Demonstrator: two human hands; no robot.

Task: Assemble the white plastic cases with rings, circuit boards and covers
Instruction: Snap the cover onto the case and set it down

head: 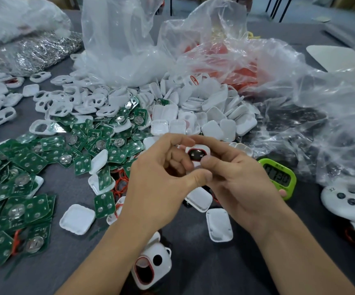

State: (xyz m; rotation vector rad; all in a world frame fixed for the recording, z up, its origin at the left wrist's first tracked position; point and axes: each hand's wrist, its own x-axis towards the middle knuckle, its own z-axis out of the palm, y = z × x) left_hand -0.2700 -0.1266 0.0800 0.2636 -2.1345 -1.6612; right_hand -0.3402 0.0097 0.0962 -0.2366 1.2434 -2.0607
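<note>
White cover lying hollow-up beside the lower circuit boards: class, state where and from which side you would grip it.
Pinch the white cover across two opposite rim walls, coming from above: it lies flat, hollow up, so its raised walls stand exposed for fingertips.

Timer [278, 177] on tabletop [70, 188]: circuit boards [34, 162] lay well left of it, covers [214, 116] behind it, plastic bag [321, 103] behind and right of it.

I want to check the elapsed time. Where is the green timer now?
In the head view, the green timer lies on the table right of centre, just behind the right hand, with the white device to its right.
</note>
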